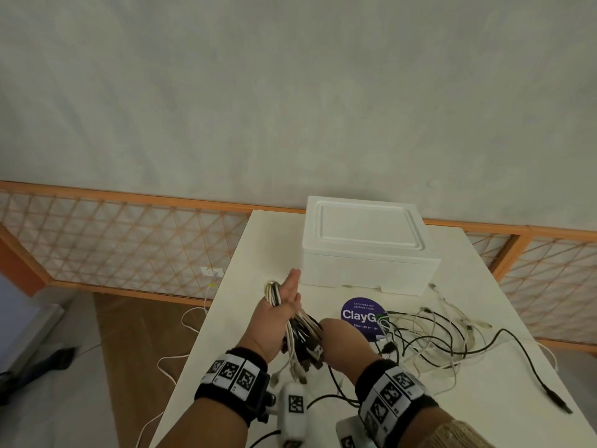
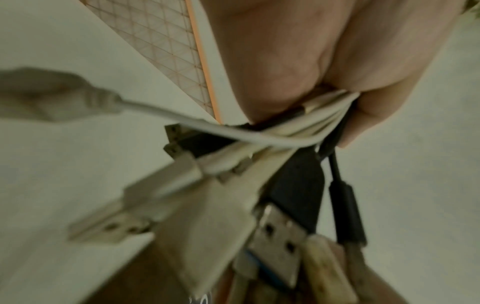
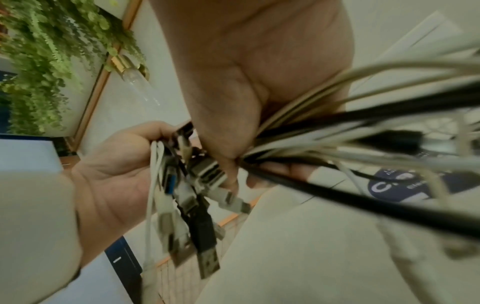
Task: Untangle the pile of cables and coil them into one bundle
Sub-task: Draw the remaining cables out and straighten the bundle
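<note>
Above the near end of a white table [image 1: 258, 240], a person holds a gathered bunch of USB cables [image 1: 298, 324] between both hands. The left hand [image 1: 281, 313] lies palm up with the bunch across it; its fingers look mostly straight, with white and black loops showing past the fingertips, though the left wrist view suggests the cords are pinched in a fold of the hand, so the exact hold is hard to tell. The right hand [image 1: 344, 339] is clenched around the same cords just beside the left, fingers curled round them. A cluster of USB plugs [image 3: 197, 205], white, black and one with a blue tongue, hangs down between the wrists.

To the right, the remaining loose cables [image 1: 445, 337] sprawl across the table, black and white strands crossing, running back into the right hand's grip.

Judging from this, the coiling step is under way: one end is gathered, most of the length is not yet wound. The next move likely calls for drawing slack through the right hand and laying another loop over the left palm, while watching that the crossed strands do not snag.

A round purple sticker [image 1: 363, 315] on the table reads "ClayG", partly covered, with small lines "Let's keep our pantries clean" and "Clean as you go". A closed white foam box [image 1: 365, 244] sits behind, unlabelled. Black-and-white square-coded bands wrap both wrists.
</note>
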Demonstrator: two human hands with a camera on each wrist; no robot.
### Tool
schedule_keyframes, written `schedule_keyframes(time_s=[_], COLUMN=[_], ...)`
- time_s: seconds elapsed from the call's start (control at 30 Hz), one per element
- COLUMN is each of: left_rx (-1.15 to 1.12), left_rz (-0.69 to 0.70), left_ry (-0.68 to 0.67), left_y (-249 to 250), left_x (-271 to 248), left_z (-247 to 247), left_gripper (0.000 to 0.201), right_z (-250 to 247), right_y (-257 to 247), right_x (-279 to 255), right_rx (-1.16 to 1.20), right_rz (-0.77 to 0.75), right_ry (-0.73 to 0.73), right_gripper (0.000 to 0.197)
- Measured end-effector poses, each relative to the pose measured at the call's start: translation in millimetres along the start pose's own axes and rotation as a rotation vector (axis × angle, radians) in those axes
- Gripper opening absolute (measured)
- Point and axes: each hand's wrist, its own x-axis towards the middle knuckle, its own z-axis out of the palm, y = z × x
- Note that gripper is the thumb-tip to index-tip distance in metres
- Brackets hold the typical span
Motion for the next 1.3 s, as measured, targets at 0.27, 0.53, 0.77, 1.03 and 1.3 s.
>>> schedule_keyframes(time_s=[0.27, 0.53, 0.77, 1.03, 1.3], left_rx=[0.017, 0.087, 0.539, 0.982, 0.599], left_rz=[0.051, 0.008, -0.021, 0.041, -0.034], left_ry=[-0.095, -0.033, -0.104, -0.097, -0.079], left_y=[6, 8, -4, -1, 3], left_x=[-3, 2, 2, 6, -11], left_z=[-2, -1, 6, 13, 24], left_gripper=[0.064, 0.058, 0.055, 0.052, 0.022], right_z=[-24, -35, -43, -53, -77], right_y=[7, -9, -19, -9, 13], right_x=[-9, -13, -25, -31, -21], right_rx=[-0.063, -0.151, -0.449, -0.338, -0.247], right_rz=[-0.061, -0.143, -0.301, -0.285, -0.419], right_ry=[0.120, 0.008, -0.034, -0.043, 0.379], right_gripper=[0.012, 0.017, 0.023, 0.030, 0.020])
